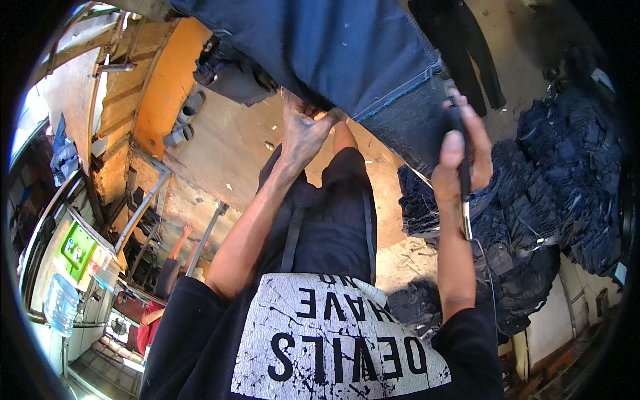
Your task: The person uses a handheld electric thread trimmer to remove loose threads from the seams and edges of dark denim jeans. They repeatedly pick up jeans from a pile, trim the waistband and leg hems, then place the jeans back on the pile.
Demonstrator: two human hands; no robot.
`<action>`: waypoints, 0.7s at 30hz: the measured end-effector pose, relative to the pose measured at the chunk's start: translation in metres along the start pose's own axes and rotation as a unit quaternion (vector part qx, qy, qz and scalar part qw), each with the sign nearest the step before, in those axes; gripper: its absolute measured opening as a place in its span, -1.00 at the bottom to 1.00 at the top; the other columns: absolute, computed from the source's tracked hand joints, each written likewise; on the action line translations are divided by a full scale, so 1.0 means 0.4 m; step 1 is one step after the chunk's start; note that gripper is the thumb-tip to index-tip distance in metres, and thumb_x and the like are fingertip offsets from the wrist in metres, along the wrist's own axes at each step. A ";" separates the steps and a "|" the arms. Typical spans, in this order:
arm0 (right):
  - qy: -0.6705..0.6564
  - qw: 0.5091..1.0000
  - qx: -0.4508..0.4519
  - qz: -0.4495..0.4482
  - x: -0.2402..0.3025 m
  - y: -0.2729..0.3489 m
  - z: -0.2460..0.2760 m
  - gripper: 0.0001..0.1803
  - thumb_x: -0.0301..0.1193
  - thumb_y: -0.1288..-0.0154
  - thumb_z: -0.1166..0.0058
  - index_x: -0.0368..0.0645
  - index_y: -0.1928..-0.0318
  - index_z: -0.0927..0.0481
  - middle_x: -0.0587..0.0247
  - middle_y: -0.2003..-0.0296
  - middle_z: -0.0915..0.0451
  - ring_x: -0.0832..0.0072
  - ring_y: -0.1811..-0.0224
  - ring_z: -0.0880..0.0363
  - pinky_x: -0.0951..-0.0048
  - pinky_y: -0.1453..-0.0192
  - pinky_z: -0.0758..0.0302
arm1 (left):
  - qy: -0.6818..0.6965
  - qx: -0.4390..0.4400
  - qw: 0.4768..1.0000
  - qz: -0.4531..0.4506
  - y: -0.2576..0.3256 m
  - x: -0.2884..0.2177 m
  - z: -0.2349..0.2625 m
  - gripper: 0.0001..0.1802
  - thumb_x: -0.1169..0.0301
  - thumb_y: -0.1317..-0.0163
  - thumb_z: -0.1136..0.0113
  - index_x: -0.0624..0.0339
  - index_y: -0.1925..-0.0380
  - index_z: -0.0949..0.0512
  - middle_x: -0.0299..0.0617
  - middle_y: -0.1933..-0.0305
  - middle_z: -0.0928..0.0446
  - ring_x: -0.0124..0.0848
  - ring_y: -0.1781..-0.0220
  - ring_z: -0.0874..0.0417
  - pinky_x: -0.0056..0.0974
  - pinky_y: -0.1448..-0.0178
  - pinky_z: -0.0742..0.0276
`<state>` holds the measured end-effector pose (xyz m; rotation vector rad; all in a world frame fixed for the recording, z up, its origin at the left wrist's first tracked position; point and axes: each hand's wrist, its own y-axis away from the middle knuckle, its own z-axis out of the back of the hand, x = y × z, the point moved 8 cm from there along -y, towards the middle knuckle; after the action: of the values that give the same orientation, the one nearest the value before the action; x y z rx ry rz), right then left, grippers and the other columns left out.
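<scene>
Two hands are at work on one piece of denim. The left hand [307, 133] has its grip closed on the near edge of the denim [347, 53], fingers curled in against the cloth; the right hand [472, 150] has its grip wrapped round one tool [465, 179] with a black handle, a metal tip [451, 90] and one thin cord [490, 273] trailing down past the forearm. The tip is at the denim's right corner; whether it touches cannot be told.

The denim spreads across the top of the view, above the floor [233, 133] and in front of the person. It is dark blue and softly creased, with a pale, slightly frayed seam line and a darker strip beyond it. What carries it is hidden. Under its left side sits one dark bundle of cloth [237, 77].

One pair of black trousers [485, 67] lies on the floor beyond, upper right. Dark folded cloth [567, 173] is heaped at the right, too tangled to count. Two grey slippers [178, 136] stand at the left. One green tray [72, 268] holds a few small items, too small to name; near it is one clear, bluish water bottle [61, 303], contents unclear
</scene>
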<state>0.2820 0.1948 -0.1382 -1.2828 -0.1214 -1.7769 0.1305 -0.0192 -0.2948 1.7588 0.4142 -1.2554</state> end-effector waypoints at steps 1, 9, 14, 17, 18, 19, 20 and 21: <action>-0.027 0.994 -0.070 -0.077 -0.036 -0.009 0.024 -0.53 -0.33 -0.73 0.01 -0.45 -0.40 -0.48 -0.31 -0.23 -0.70 0.01 -0.35 -0.70 0.06 -0.54 -0.55 | -0.051 0.015 0.998 0.037 0.013 -0.005 0.010 -0.25 0.39 -0.17 -0.70 0.45 -0.27 -0.49 0.08 -0.22 -0.71 -0.16 -0.23 -0.77 -0.07 -0.41 -0.65; 0.047 0.971 -0.154 -0.178 0.040 -0.038 0.091 -0.61 -0.17 -0.75 -0.06 -0.27 -0.21 -0.64 0.03 -0.14 -0.75 0.21 -0.25 -0.72 0.19 -0.37 -0.61 | -0.227 -0.142 0.945 -0.190 -0.050 -0.517 0.285 0.32 -0.14 -0.22 -0.61 0.42 -0.66 -0.01 0.32 -0.64 -0.22 0.16 -0.63 -0.34 0.12 -0.68 -0.29; 0.021 0.948 -0.160 -0.276 0.045 -0.084 -0.003 -0.53 -0.26 -0.40 -0.47 -0.10 -0.23 -0.67 -0.06 -0.30 -0.70 -0.01 -0.39 -0.65 0.11 -0.49 -0.51 | -0.503 -0.142 0.796 -0.307 -0.355 -0.707 0.248 0.42 -0.47 -0.14 -0.44 0.52 -0.62 -0.18 0.48 -0.70 -0.12 0.33 -0.73 -0.13 0.20 -0.78 -0.04; 0.148 0.944 -0.121 -0.267 0.039 -0.128 -0.056 -0.51 -0.35 -0.33 -0.41 -0.05 -0.25 -0.64 -0.22 -0.53 -0.46 -0.21 -0.59 -0.40 -0.06 -0.79 -0.14 | -0.588 -0.161 0.752 -0.253 -0.469 -0.679 0.211 0.31 -0.29 -0.06 -0.62 0.49 -0.55 -0.30 0.44 -0.57 -0.36 0.35 -0.57 -0.38 0.26 -0.63 -0.30; 0.129 0.948 -0.125 -0.264 0.039 -0.131 -0.068 -0.54 -0.38 -0.34 -0.37 -0.09 -0.23 -0.64 -0.19 -0.46 -0.54 -0.22 -0.58 -0.39 -0.10 -0.80 -0.13 | -0.546 -0.167 0.806 -0.157 -0.498 -0.650 0.237 0.08 -0.17 -0.15 -0.59 0.31 -0.50 -0.43 0.42 -0.52 -0.37 0.35 -0.53 -0.38 0.31 -0.57 -0.33; 0.145 0.947 -0.133 -0.252 0.043 -0.141 -0.073 -0.57 -0.42 -0.35 -0.34 -0.11 -0.20 -0.64 -0.15 -0.31 -0.66 -0.17 -0.49 -0.51 -0.09 -0.78 -0.17 | -0.594 -0.197 0.749 -0.219 -0.480 -0.664 0.218 -0.24 -0.01 -0.24 -0.55 0.15 -0.34 -0.58 0.39 -0.51 -0.35 0.36 -0.52 -0.34 0.34 -0.52 -0.33; 0.153 0.946 -0.164 -0.233 0.056 -0.141 -0.068 -0.64 -0.48 -0.34 -0.31 -0.10 -0.14 -0.66 -0.07 -0.10 -0.74 -0.11 -0.33 -0.64 -0.06 -0.65 -0.36 | -0.560 -0.141 0.793 -0.196 -0.492 -0.655 0.222 -0.46 0.09 -0.28 -0.52 0.13 -0.14 -0.66 0.35 -0.57 -0.26 0.39 -0.57 -0.23 0.38 -0.53 -0.29; 0.132 0.947 -0.202 -0.213 0.062 -0.144 -0.060 -0.67 -0.51 -0.34 -0.28 -0.11 -0.10 -0.67 -0.04 -0.02 -0.75 -0.10 -0.23 -0.67 -0.04 -0.52 -0.46 | -0.557 -0.176 0.761 -0.282 -0.452 -0.684 0.218 -0.59 0.16 -0.31 -0.50 0.17 0.00 -0.66 0.29 -0.35 -0.51 0.26 -0.37 -0.48 0.23 -0.40 -0.43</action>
<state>0.2232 0.2002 -0.1062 -1.3529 0.1353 -2.4256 -0.1627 0.0664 -0.1472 0.3307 0.4154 -2.2107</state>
